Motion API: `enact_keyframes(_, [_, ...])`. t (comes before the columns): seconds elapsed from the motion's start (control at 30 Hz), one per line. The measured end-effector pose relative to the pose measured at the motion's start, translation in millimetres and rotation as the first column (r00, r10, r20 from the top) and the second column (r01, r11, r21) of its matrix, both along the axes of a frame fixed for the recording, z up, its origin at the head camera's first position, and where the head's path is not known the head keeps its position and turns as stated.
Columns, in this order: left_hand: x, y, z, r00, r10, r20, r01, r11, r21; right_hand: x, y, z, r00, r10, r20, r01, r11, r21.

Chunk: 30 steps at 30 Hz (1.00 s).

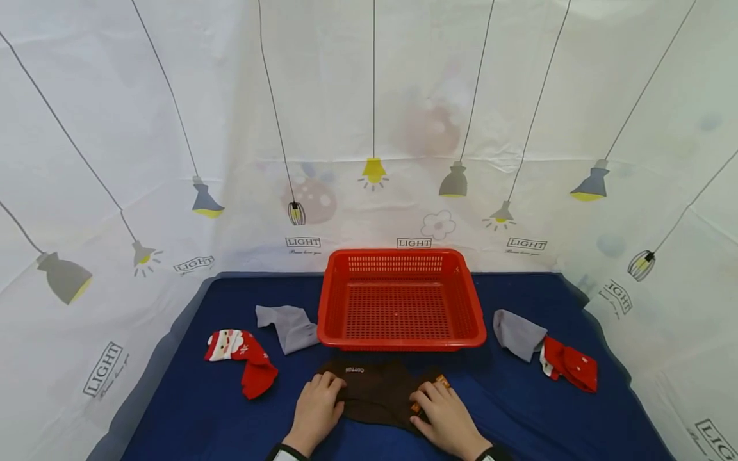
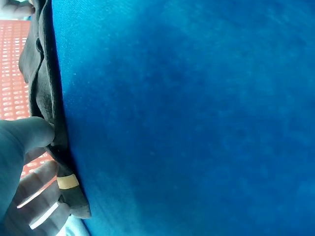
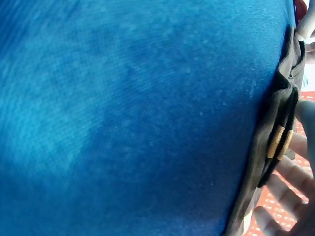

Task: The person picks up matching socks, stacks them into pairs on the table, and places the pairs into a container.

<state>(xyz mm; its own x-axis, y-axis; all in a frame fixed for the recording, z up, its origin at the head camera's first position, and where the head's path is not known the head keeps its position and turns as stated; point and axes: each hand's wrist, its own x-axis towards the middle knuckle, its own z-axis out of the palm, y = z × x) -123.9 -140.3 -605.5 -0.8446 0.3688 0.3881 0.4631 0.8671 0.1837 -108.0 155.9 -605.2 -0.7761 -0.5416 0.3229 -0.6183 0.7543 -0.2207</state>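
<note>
Brown socks point(image 1: 377, 392) lie across the cloth in front of me, "COTTON" lettered near their left end and orange patches at the right. They overlap, so I cannot tell each one's outline. My left hand point(image 1: 316, 408) rests on the left end, its thumb point(image 2: 42, 132) touching the dark fabric and its fingers spread. On the right end lies my right hand point(image 1: 442, 415), fingertips touching beside the orange patches. Layered edges of the socks point(image 3: 280, 130) show in the right wrist view, with that hand's fingers point(image 3: 290, 196) spread alongside.
Just beyond the socks stands a red plastic basket point(image 1: 324, 301). To its left lie a grey sock point(image 1: 291, 326) and a red Santa sock point(image 1: 254, 365). Another grey sock point(image 1: 519, 334) and a folded red sock point(image 1: 573, 366) lie right. Blue cloth point(image 1: 519, 422) covers the table.
</note>
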Motion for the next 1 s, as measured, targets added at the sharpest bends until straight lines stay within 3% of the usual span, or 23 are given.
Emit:
enact_keyframes(0.3, [0.2,-8.9,0.9,0.999,0.025,-0.041,-0.024,0.999,0.021,-0.1,-2.2,-1.0,0.991,-0.026,0.129,0.025,1.0,0.006])
enact_keyframes(0.5, [-0.7,-17.1,0.9,0.997,0.033,-0.067,-0.032,0.999,0.019,-0.6,-1.9,0.3,0.992,-0.001,0.125,-0.001,1.0,0.018])
enact_keyframes(0.8, [-6.8,-23.6,-8.3,0.999,0.043,-0.005,-0.043,0.999,0.015,-3.2,-4.6,-1.6,0.997,0.035,0.075,-0.036,0.999,0.009])
enact_keyframes(1.0, [-12.0,-24.0,-8.5,0.998,0.05,-0.024,-0.05,0.999,0.016,-4.5,-6.7,1.2,0.993,0.029,0.115,-0.03,1.0,0.005])
